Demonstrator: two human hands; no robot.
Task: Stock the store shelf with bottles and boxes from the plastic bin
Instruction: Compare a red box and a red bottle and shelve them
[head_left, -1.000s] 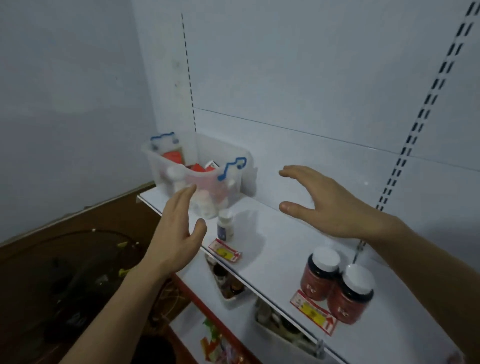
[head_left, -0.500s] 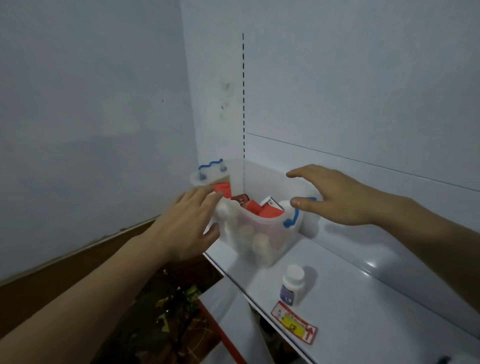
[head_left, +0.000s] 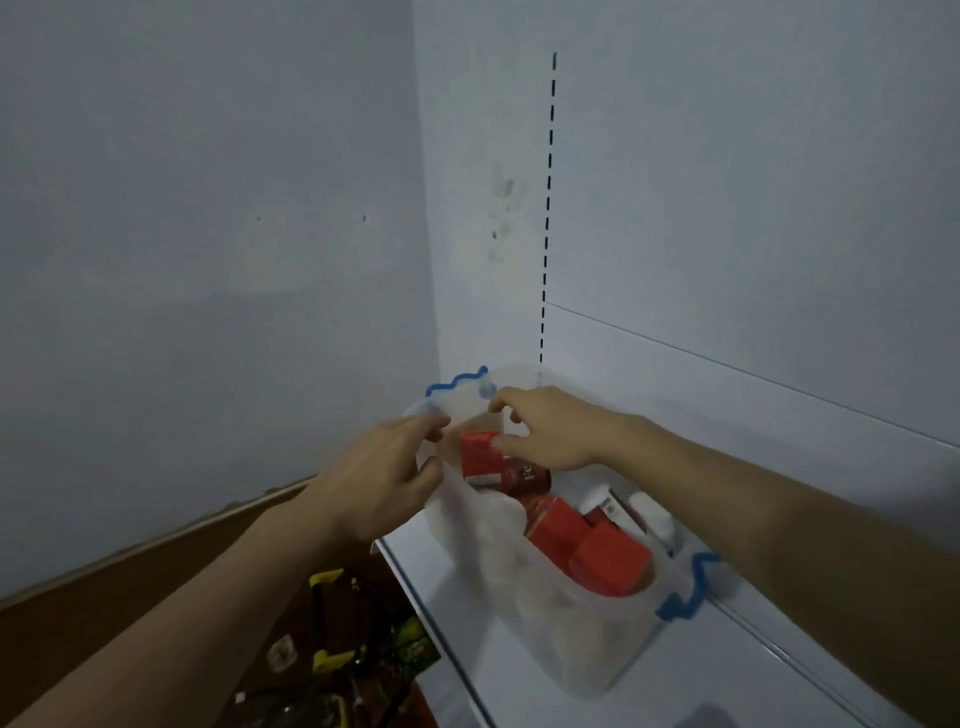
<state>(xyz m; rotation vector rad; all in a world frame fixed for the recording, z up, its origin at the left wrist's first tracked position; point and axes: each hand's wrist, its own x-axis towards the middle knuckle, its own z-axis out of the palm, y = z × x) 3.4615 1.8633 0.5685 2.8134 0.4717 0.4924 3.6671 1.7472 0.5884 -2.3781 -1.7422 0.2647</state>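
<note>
Where legible, red bottle (head_left: 525, 475) reads "Fe"

Both forearms are bare to the frame's edge, sleeveless in view, and the left hand (head_left: 387, 480) and right hand (head_left: 550, 431) wear no gloves.

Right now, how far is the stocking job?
Nothing in this view looks stocked. The plastic bin on the shelf holds several red boxes. The right hand pinches one red box; the left hand touches the bin's edge. Almost everything remains.
</note>
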